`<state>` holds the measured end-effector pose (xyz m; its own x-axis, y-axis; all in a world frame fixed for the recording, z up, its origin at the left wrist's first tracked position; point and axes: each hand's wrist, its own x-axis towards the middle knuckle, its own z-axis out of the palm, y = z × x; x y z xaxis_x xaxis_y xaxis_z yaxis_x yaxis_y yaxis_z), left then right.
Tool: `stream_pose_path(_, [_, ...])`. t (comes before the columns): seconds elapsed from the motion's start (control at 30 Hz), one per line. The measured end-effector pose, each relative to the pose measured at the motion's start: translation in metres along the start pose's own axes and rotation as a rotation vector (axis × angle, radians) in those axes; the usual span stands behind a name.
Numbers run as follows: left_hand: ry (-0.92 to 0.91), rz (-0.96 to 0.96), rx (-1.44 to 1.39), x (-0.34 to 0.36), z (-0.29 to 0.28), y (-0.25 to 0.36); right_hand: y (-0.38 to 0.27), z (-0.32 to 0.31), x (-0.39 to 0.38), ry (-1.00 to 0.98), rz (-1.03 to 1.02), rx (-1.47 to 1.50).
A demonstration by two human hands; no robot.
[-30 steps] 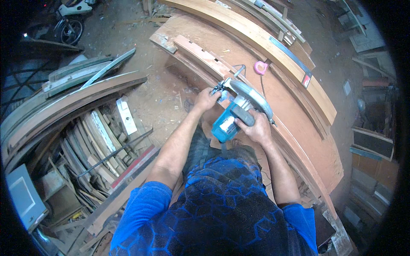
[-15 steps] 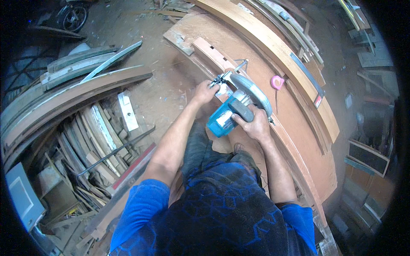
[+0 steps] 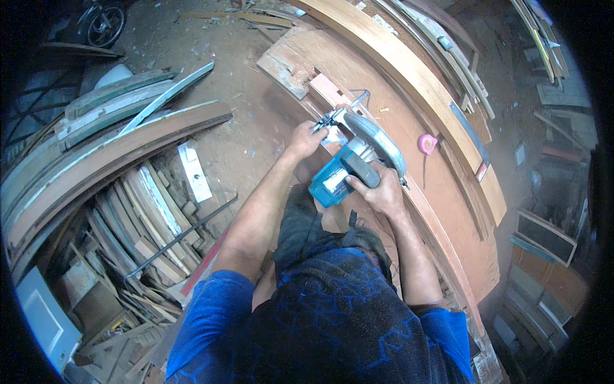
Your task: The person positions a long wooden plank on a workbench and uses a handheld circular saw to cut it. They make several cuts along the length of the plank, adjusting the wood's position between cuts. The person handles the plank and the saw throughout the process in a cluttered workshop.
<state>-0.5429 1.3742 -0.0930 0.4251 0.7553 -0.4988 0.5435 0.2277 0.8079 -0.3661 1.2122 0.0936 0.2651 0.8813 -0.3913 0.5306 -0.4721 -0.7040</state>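
Observation:
A teal and grey circular saw [image 3: 350, 163] rests on a narrow curved wooden strip [image 3: 332, 96] that lies on a wide curved board [image 3: 448, 211]. My right hand [image 3: 378, 189] grips the saw's black handle from behind. My left hand [image 3: 307, 139] rests at the saw's front left, its fingers on the base plate and the strip. The blade is hidden under the grey guard. My forearms reach out over my blue shirt.
A pink tape measure [image 3: 427, 143] lies on the board right of the saw. A thick curved beam [image 3: 409, 77] runs beyond it. Curved beams [image 3: 115, 153] and a heap of scrap wood [image 3: 147, 217] fill the dusty floor at left. Stacked frames [image 3: 543, 237] stand at right.
The view has shifted, so saw and hands sit slightly higher and further right in the picture. Both hands keep the same hold on the saw.

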Motion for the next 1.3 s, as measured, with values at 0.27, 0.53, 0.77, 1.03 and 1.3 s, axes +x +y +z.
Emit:
stream_pose_path(0.27, [0.005,0.037,0.030,0.014,-0.027,0.000,-0.017,0.011,0.023,0.001,-0.007,-0.052])
stream_pose_path(0.53, [-0.017,0.022,0.002,0.039,-0.054,-0.009,-0.041,0.023,0.052,-0.027,0.019,-0.017])
stream_pose_path(0.77, [-0.019,0.007,0.053,0.054,-0.070,-0.016,-0.051,0.029,0.067,-0.054,0.069,-0.006])
stream_pose_path(1.03, [-0.026,-0.005,0.009,0.072,-0.095,-0.022,-0.070,0.041,0.090,-0.040,0.038,-0.040])
stream_pose_path(1.3, [0.023,0.045,-0.095,0.091,-0.121,-0.036,-0.090,0.057,0.114,-0.045,0.015,0.018])
